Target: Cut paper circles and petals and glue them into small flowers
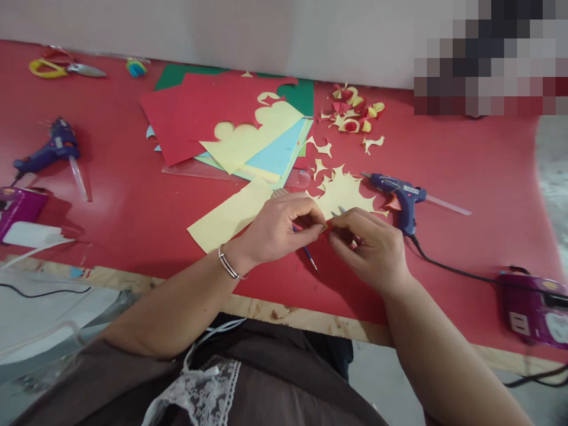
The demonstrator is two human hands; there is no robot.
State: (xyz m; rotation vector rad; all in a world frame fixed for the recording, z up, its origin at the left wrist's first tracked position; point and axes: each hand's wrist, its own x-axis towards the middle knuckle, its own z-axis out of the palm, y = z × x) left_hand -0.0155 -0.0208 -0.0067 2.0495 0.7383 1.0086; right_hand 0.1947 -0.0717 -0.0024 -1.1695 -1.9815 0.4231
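Observation:
My left hand (pixel 284 228), with a bracelet at its wrist, pinches a tiny yellowish piece of paper (pixel 325 226) between thumb and forefinger. Close beside it, my right hand (pixel 375 245) has its fingertips drawn together, and what they hold, if anything, is hidden. Grey metal tips (pixel 341 209) show just behind the right fingers; the rest of that tool is covered. Beneath the left hand lies a thin blue-handled brush (pixel 310 257). A cut-out sheet of pale yellow paper (pixel 346 192) lies behind both hands, and a yellow paper strip (pixel 226 216) extends to the left.
Coloured sheets (pixel 213 112) are stacked at the back, near curled red and yellow paper pieces (pixel 355 109). One blue glue gun (pixel 406 192) lies right, another (pixel 55 145) left. Yellow-handled scissors (pixel 66 68) lie back left. Purple power boxes (pixel 532 307) sit at both sides, with cords.

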